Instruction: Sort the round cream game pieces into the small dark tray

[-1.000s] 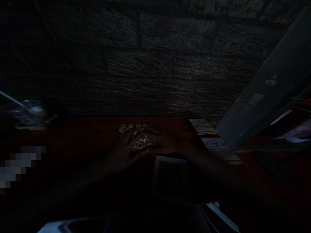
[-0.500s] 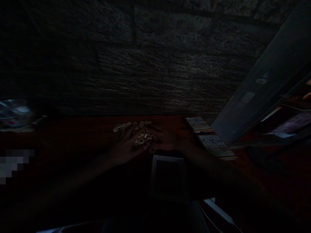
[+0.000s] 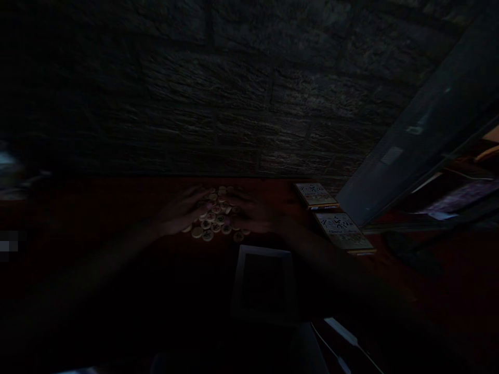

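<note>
Several round Chinese chess pieces (image 3: 216, 227), pale with dark characters, lie heaped on the dark reddish table (image 3: 117, 208). At the left side of the heap rests my left hand (image 3: 186, 210), its fingers stretched forward and apart from the thumb. My right hand (image 3: 253, 212) lies along the heap's right side, fingers extended, thumb toward the pieces. Both hands touch or nearly touch the outer pieces, partly covering some. Nearer to me stands an open, shallow box (image 3: 286, 254) with a pale rim; its dark inside cannot be made out. The light is very dim.
Two flat printed game boxes, a farther one (image 3: 316, 194) and a nearer one (image 3: 345, 232), lie right of my right hand. A stone-block wall (image 3: 234, 104) rises behind the table. A grey post (image 3: 374, 171) stands at right. White cables (image 3: 343, 332) run at lower right.
My hands have moved apart to either side of the pieces, uncovering more of them. The pieces at the back left have been drawn into a tighter heap. The view has shifted slightly.
</note>
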Available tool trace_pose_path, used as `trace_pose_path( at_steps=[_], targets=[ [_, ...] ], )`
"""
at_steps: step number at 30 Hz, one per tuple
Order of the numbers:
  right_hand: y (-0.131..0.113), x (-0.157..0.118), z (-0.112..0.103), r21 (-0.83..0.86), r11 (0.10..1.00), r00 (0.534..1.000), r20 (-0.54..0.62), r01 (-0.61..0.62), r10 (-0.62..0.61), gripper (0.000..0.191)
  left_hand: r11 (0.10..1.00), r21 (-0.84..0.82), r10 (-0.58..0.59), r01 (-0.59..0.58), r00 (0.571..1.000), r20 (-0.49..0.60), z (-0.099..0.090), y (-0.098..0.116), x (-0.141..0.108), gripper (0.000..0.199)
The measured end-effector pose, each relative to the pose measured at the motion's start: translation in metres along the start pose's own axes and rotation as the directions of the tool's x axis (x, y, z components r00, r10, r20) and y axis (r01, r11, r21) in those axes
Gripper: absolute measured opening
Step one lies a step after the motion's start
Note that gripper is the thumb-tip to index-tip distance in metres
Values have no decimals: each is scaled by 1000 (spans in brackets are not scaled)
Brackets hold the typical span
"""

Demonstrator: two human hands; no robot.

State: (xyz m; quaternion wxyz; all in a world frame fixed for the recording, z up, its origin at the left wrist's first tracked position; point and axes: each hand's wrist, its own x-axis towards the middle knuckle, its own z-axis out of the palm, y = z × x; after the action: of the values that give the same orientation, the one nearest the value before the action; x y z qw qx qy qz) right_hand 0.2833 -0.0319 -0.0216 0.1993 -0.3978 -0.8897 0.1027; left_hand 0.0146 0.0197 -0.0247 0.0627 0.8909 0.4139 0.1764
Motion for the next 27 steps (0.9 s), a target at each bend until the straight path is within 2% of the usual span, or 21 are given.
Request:
trace_pose_path(
  at_steps=[3,6,9,11,15,19,23,27],
  targets=[
    [2,1,0,23,999,999,-12,-36,36,70,1000,-16,-8,9,999,41,-4,1,-2,69],
    [3,1,-2,45,996,997,-12,-77,78,70,1000,-22,8,-7,1000,25,-10,4,-6,65],
    [-1,-3,-6,63,996,997,-34,-68,70,69,1000,12,-5,5,1000,10,-17,11,-16,66],
    [-4,-9,-10,74,995,997,-38,-68,71,77,1000,27,2,-2,1000,9,-18,19,-24,70],
    [-12,-22,-13,53,999,1000,-9,-10,10,98,992,9,122,-122,992,10,-13,45,-38,86],
    [-14,-24,-11,-41,999,1000,15,13,-12,87,986,62,151,-153,988,24,-3,57,-41,79],
    [-8,-21,-8,-97,994,999,2,43,-43,78,983,73,171,-170,985,-3,3,52,-39,74],
    [-4,-21,-6,-122,992,1000,-5,30,-31,77,979,41,199,-198,979,-32,2,45,-38,71]
  ],
)
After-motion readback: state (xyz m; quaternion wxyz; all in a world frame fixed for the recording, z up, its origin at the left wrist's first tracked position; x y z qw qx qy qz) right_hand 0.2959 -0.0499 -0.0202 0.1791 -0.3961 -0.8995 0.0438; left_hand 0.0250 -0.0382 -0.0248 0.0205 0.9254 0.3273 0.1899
